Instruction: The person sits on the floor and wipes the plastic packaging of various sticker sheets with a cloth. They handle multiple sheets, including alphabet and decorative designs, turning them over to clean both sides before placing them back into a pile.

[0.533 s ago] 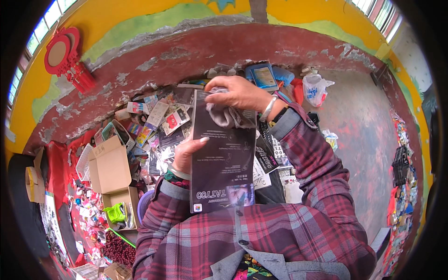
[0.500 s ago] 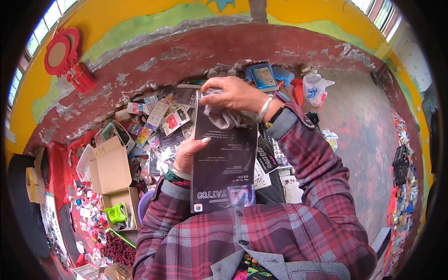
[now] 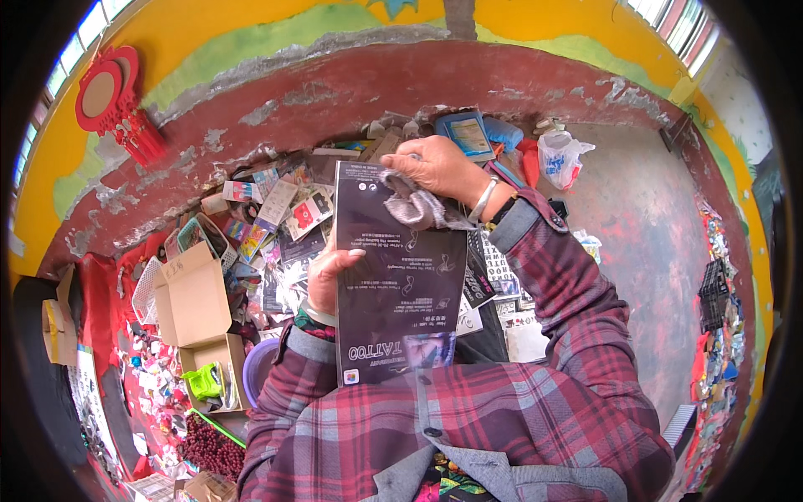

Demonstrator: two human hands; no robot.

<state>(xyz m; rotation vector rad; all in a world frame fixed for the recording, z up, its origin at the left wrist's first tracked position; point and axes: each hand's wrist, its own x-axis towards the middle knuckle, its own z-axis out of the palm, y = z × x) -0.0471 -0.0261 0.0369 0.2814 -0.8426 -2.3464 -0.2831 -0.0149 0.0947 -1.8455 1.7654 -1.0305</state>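
Note:
A large dark, flat tattoo sheet package [image 3: 397,284] stands upright in front of my chest, its print upside down. My left hand [image 3: 329,276] grips its left edge, thumb lying on the front and the other fingers hidden behind. At the upper right, my right hand [image 3: 439,171] is closed on a crumpled grey cloth [image 3: 416,205], which touches the package's face near the top. A silver bangle [image 3: 483,199] is on my right wrist.
Beyond the package lies a heap of cards and packets [image 3: 284,209]. An opened cardboard box [image 3: 196,293] holds a green item [image 3: 203,381], beside a purple basin [image 3: 261,368]. A white plastic bag [image 3: 562,159] rests at the far right, near the red wall [image 3: 335,96].
My right hand has moved slightly right with the cloth, uncovering the package's top left corner. The package and my left hand have shifted a little left.

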